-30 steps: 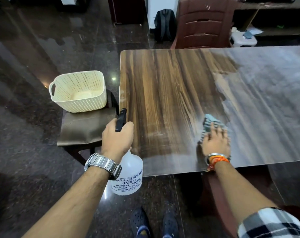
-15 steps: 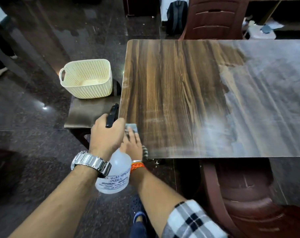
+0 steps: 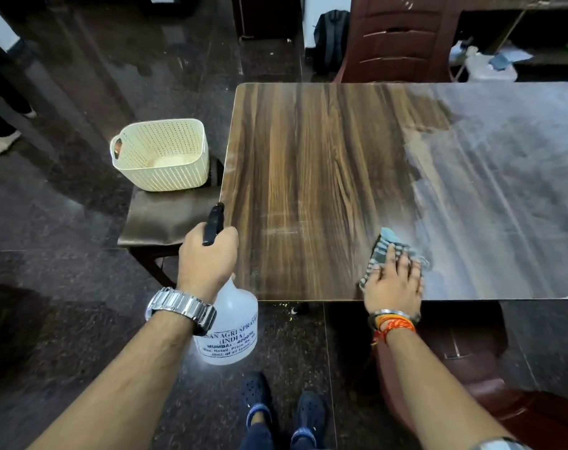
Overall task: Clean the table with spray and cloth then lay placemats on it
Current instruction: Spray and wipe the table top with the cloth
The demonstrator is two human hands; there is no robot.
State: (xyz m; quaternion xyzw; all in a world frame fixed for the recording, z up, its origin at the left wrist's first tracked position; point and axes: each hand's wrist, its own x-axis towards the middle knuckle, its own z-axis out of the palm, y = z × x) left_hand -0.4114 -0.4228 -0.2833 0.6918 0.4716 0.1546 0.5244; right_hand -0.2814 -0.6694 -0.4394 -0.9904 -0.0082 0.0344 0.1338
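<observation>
Nearest to me, I see my left hand clenched around the neck of the spray bottle, which hangs in the air just off the near left corner of the table, its black nozzle pointing away from me. My right hand lies flat with spread fingers, pressing the striped cloth onto the table close to its near edge. From the cloth toward the right, the tabletop looks hazy and smeared; the left part shows clear wood grain. Beside the left edge, a cream basket stands on a dark stool. Beyond the far edge stands a brown chair.
</observation>
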